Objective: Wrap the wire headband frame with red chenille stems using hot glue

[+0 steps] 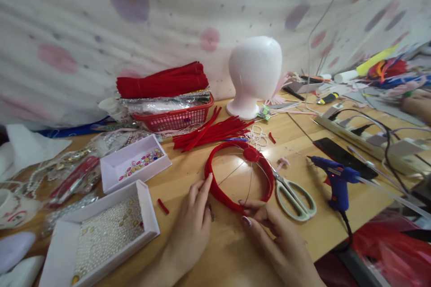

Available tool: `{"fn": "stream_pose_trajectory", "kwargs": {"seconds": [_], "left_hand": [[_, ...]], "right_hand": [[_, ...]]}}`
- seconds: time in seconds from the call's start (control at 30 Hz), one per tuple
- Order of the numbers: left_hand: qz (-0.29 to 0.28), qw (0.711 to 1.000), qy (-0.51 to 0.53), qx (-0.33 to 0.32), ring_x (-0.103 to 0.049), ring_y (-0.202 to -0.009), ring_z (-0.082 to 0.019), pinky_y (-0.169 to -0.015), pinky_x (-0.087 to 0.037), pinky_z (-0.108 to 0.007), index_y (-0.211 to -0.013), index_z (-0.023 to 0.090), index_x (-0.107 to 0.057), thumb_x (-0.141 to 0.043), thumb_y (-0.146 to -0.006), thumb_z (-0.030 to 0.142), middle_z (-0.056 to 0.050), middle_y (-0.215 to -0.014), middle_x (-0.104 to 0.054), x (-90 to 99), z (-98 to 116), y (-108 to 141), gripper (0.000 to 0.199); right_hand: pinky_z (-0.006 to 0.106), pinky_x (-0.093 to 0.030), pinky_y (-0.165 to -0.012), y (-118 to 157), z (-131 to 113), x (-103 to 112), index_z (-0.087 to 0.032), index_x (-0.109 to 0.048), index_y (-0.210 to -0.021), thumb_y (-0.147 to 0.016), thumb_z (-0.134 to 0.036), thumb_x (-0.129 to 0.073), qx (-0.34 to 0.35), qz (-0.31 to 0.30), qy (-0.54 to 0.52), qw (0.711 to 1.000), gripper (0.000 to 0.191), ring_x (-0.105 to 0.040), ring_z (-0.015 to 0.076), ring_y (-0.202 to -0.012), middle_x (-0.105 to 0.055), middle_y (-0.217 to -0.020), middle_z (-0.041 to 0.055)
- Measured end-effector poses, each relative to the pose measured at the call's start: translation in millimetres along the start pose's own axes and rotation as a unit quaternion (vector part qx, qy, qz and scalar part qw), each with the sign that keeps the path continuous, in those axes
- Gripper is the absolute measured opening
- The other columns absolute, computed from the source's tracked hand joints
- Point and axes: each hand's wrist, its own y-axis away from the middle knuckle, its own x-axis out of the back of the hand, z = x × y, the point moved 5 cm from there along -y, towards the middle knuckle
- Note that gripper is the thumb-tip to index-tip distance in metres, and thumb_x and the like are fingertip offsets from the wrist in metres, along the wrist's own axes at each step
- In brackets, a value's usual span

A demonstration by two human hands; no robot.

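A red fuzzy ring (215, 190) with thin wires across its middle and a round red piece (251, 154) at its far side rests on the wooden table. My left hand (192, 222) touches the ring's left edge, fingers fairly straight, thumb partly hidden below. At the near edge, my right hand (274, 235) pinches the band between thumb and fingers. Scissors with pale green handles (296, 199) lie just right of the ring. Beyond it are loose red fuzzy strips (215, 132) and a string of white beads (256, 136).
White boxes of pearls (153, 217) and gems (109, 172) stand left. A red basket (175, 118) and foam head (255, 71) stand behind. Right are a blue glue gun (336, 179), black phone (343, 157), power strip (367, 141) and another person's hand (417, 105).
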Motion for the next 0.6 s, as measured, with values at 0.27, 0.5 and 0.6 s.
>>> {"fn": "stream_pose_trajectory", "kwargs": {"seconds": [0.27, 0.5, 0.6], "left_hand": [[0.014, 0.997, 0.020, 0.074, -0.057, -0.090, -0.020, -0.086, -0.050, -0.037, -0.153, 0.029, -0.034, -0.042, -0.087, 0.012, -0.005, -0.103, -0.052, 13.6, -11.2, -21.2, 0.069], [0.009, 0.988, 0.113, 0.104, -0.060, -0.080, -0.015, -0.071, -0.052, -0.028, -0.145, 0.023, -0.046, -0.049, -0.080, 0.014, -0.007, -0.107, -0.059, 19.0, -15.1, -24.9, 0.066], [0.077, 0.986, 0.095, 0.114, -0.062, -0.071, -0.016, -0.064, -0.053, -0.029, -0.133, 0.018, -0.057, -0.046, -0.082, 0.018, -0.008, -0.100, -0.065, 31.6, -13.4, -35.9, 0.052]], "right_hand": [[0.030, -0.056, -0.088, 6.2, 0.3, -2.5, -0.022, -0.053, -0.080, -0.099, -0.037, -0.050, 0.004, -0.016, -0.003, 1.000, 0.024, -0.069, 0.0216, -0.106, -0.070, -0.114, 0.0136], [0.031, -0.056, -0.083, 9.2, -0.5, -3.3, -0.023, -0.049, -0.080, -0.100, -0.035, -0.046, 0.022, -0.029, -0.025, 0.999, 0.023, -0.068, 0.0219, -0.105, -0.070, -0.109, 0.0117], [0.031, -0.056, -0.081, 10.8, -1.2, -3.0, -0.024, -0.048, -0.082, -0.100, -0.034, -0.046, 0.031, -0.040, -0.023, 0.998, 0.021, -0.069, 0.0211, -0.102, -0.069, -0.104, 0.0093]]}}
